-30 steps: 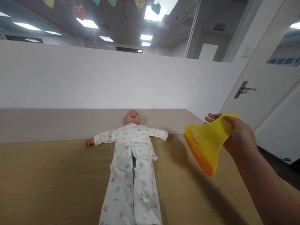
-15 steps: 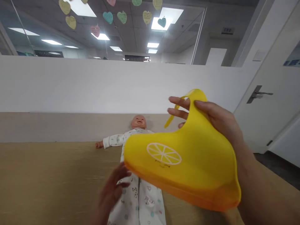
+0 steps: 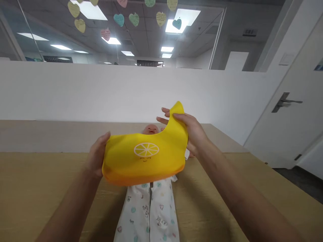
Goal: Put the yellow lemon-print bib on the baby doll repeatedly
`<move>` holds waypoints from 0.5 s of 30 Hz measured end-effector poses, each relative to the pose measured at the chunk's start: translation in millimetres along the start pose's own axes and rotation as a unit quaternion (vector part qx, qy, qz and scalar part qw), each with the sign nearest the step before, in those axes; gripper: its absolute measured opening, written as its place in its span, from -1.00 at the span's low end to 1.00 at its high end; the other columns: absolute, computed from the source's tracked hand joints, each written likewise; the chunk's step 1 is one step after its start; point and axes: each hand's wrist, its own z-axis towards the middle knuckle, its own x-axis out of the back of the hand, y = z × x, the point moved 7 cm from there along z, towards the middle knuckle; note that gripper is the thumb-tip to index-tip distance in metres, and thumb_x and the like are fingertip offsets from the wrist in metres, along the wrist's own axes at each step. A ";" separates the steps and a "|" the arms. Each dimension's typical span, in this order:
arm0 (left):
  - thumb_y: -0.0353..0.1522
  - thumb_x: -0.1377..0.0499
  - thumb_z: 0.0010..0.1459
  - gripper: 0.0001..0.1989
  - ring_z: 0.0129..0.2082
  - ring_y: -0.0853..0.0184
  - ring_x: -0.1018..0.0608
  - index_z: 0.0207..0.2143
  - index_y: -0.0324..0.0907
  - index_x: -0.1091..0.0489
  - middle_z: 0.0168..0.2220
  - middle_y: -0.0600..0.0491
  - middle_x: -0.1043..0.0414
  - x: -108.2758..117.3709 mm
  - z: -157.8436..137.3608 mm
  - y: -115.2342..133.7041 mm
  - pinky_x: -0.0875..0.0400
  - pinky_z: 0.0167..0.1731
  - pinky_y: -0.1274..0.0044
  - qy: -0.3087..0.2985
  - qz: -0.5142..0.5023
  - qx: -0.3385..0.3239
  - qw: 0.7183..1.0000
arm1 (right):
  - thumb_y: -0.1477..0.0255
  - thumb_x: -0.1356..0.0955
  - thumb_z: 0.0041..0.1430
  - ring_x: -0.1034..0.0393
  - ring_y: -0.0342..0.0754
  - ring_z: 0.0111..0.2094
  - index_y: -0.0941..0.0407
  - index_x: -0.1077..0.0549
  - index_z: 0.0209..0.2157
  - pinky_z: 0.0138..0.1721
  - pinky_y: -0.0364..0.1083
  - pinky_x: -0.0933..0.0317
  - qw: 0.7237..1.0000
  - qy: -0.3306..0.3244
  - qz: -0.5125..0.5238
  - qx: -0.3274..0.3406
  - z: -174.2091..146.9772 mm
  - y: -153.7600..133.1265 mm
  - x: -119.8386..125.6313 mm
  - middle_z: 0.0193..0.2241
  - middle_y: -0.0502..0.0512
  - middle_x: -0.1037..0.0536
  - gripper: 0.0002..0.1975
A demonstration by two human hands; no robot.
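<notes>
A yellow silicone baby bib [image 3: 121,151] with a lemon-slice print and an orange lower edge is stretched between my two hands above a doll. My left hand [image 3: 97,154] grips the bib's left edge, its fingers mostly behind it. At the right neck strap, my right hand [image 3: 193,129] pinches the bib between thumb and fingers, with some fingers spread out past it. Beneath lies the baby doll [image 3: 150,129] on its back, in a white patterned sleepsuit [image 3: 148,215]. The bib hides the doll's chest and much of its arms.
The doll lies on a wood-coloured table [image 3: 50,188] against a white wall [image 3: 101,94]. Heart-shaped paper notes [image 3: 118,20] stick to the window above. A white door with a metal handle [image 3: 285,102] stands at the right.
My left hand has come up and taken hold of the bib's left edge. The bib has swung left and farther from me, turning its front toward me; my right hand still grips it.
</notes>
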 end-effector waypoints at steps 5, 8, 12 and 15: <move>-0.26 -0.07 0.16 -0.66 -0.33 0.14 -0.61 -0.14 -0.31 -0.44 -0.35 -0.10 -0.57 -12.7 40.0 -7.1 -0.51 -0.33 0.46 -0.044 -0.007 0.021 0.999 | 0.46 -0.32 0.05 -0.44 0.08 -0.09 0.21 -0.44 -0.25 -0.17 -0.02 -0.40 0.997 0.059 0.020 -0.056 28.4 29.3 20.8 -0.17 0.23 -0.51 -0.81; -0.33 -0.14 0.11 -0.62 -0.30 0.16 -0.61 -0.01 -0.26 -0.39 -0.21 -0.11 -0.56 -17.6 56.0 -12.3 -0.51 -0.29 0.46 -0.103 0.003 0.013 0.995 | 0.46 -0.34 0.05 -0.46 0.06 -0.14 0.21 -0.44 -0.28 -0.23 -0.05 -0.41 0.993 0.094 0.011 -0.072 43.2 40.0 35.3 -0.20 0.23 -0.52 -0.83; -0.40 -0.24 -0.01 -0.47 -0.25 0.16 -0.60 0.07 -0.19 -0.33 -0.13 -0.09 -0.54 -17.4 82.0 -11.0 -0.49 -0.24 0.44 -0.140 0.041 -0.019 0.989 | 0.47 -0.36 -0.01 -0.47 0.00 -0.25 0.20 -0.48 -0.36 -0.32 -0.11 -0.38 0.990 0.113 -0.050 -0.061 64.1 47.7 56.1 -0.34 0.17 -0.54 -0.86; -0.44 -0.28 -0.13 -0.46 -0.33 0.18 -0.60 -0.01 -0.21 -0.39 -0.21 -0.07 -0.56 -11.7 112.8 -13.2 -0.48 -0.35 0.49 -0.117 0.091 -0.031 0.989 | 0.45 -0.37 -0.08 -0.41 -0.08 -0.42 0.19 -0.51 -0.40 -0.42 -0.16 -0.29 0.982 0.141 -0.122 -0.033 83.6 61.4 77.8 -0.46 0.09 -0.52 -0.86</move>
